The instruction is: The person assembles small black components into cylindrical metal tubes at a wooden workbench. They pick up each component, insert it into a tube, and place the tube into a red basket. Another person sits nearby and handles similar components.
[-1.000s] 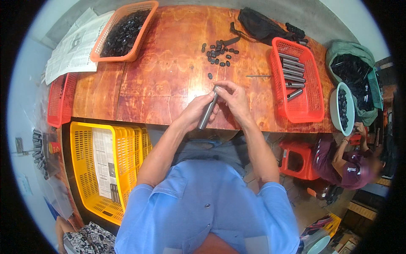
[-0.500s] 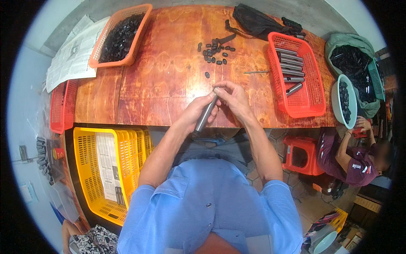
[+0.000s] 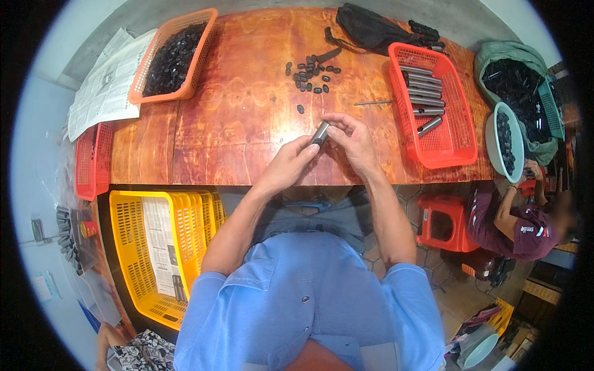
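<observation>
Both my hands are over the near part of the table, wrapped about one grey metal tube (image 3: 321,132). My left hand (image 3: 289,162) grips its lower end, where a dark spot, a hole or a black insert, shows by the thumb. My right hand (image 3: 352,146) has its thumb and fingers closed on the upper end. Beyond them lies a single small black oval piece (image 3: 301,109), and farther off a loose group of similar black pieces (image 3: 302,77). More grey tubes (image 3: 425,93) lie side by side in a red basket (image 3: 443,158) to the right.
An orange basket (image 3: 134,98) of small black parts stands far left, by newspaper (image 3: 102,99). A thin rod (image 3: 373,102) and a black bag (image 3: 368,28) lie on the table. Yellow crates (image 3: 139,247) stand below left. A co-worker (image 3: 523,219) sits right, near a pale green bowl (image 3: 497,148).
The tube has turned from pointing down toward me to a shorter-looking pose higher up between my hands, its dark-spotted end now by my left thumb. My right fingers have shifted along it.
</observation>
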The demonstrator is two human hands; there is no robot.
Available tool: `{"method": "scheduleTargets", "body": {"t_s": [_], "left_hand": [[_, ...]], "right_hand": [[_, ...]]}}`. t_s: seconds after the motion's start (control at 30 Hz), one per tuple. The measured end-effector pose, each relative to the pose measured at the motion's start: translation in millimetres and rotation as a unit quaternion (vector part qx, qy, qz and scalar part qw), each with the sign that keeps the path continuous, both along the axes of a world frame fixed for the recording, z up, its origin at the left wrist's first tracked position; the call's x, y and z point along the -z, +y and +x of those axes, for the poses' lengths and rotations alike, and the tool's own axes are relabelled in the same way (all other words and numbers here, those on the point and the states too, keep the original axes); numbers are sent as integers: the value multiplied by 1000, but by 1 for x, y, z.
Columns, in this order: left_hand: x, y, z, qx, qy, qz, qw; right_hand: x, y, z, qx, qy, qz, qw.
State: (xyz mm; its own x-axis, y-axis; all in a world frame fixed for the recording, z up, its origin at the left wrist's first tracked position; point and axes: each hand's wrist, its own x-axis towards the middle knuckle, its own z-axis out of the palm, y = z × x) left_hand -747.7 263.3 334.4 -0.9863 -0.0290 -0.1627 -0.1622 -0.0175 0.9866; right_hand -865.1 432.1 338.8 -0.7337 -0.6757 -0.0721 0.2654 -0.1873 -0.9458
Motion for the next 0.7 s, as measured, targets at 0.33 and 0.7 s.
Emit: {"method": "scheduleTargets", "body": {"t_s": [0.33, 0.7], "left_hand": [[7, -1, -21, -9, 223, -546, 807], [11, 4, -26, -24, 210, -532, 820]], "right_hand": [[10, 11, -19, -21, 99, 121, 988], [19, 18, -16, 34, 345, 233, 909]]}}
